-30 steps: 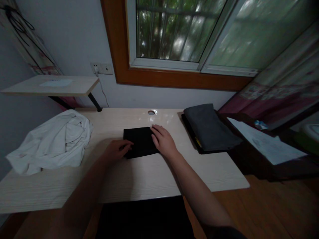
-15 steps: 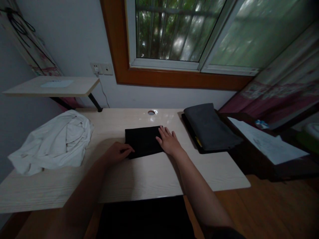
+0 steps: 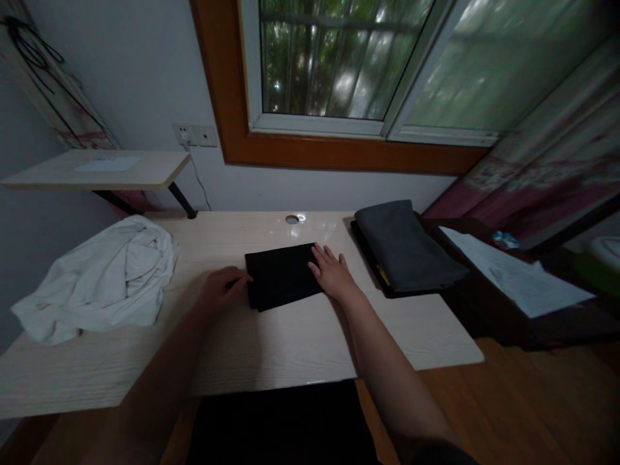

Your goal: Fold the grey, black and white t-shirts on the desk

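A folded piece of black cloth (image 3: 283, 278) lies flat on the pale desk, a dark rectangle with uneven layers at its lower left corner. At its left edge is my left hand (image 3: 220, 290), fingers curled and thumb and forefinger pinched together at the fabric. My right hand (image 3: 334, 272) rests palm down on the cloth's right end, fingers stretched out and slightly apart. To the right of it lies a pile of folded cloth, with a grey piece (image 3: 402, 239) on top of a black one (image 3: 371, 258) that shows a small yellow spot.
A crumpled white cloth (image 3: 111, 278) sits on the left of the desk (image 3: 310, 349), below a raised shelf (image 3: 159, 169) on dark legs. Behind the desk's back edge are the wall and window. Papers (image 3: 513, 271) lie on a dark surface at the right.
My left hand has shifted from the cloth's lower left corner up and left to its left edge. The cloth is tilted slightly more, its right end higher. My right hand stays on it.
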A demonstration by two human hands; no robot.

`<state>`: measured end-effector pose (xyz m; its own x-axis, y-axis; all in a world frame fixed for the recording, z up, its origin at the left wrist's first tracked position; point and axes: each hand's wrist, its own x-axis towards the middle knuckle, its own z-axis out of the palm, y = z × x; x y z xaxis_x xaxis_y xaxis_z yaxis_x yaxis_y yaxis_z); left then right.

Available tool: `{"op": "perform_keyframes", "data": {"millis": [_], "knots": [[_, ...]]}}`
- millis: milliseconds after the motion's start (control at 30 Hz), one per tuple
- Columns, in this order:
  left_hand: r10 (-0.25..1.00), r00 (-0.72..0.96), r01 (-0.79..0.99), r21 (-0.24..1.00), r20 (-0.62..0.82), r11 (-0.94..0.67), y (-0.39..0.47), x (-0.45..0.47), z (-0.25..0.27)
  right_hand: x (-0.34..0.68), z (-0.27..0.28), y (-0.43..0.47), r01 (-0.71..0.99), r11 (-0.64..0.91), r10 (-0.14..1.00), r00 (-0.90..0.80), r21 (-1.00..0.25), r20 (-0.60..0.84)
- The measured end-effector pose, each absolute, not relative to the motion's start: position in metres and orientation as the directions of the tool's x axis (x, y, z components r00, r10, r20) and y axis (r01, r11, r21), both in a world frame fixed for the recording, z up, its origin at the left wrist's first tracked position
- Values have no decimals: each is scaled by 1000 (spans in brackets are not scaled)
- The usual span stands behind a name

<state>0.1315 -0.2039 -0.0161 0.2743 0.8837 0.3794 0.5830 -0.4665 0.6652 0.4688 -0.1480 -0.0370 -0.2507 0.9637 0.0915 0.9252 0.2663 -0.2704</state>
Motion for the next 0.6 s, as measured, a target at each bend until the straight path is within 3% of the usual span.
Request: {"op": "perform_keyframes", "data": {"millis": [133, 300, 400, 600], "knots": [[823, 244, 548, 627, 513, -554, -201, 130, -14, 460, -32, -153, 883, 379, 925, -373, -276, 78], [788, 429, 549, 566, 441, -615, -196, 132, -21, 452, -29, -155, 822, 491, 869, -486, -289, 94], [774, 511, 584, 509, 375, -632, -195, 133, -25, 453, -30, -152, 851, 442, 897, -415, -283, 151], [794, 505, 610, 512, 338, -606, -197, 136, -27, 477, -32, -142, 953, 146, 941, -52, -265, 333]]}}
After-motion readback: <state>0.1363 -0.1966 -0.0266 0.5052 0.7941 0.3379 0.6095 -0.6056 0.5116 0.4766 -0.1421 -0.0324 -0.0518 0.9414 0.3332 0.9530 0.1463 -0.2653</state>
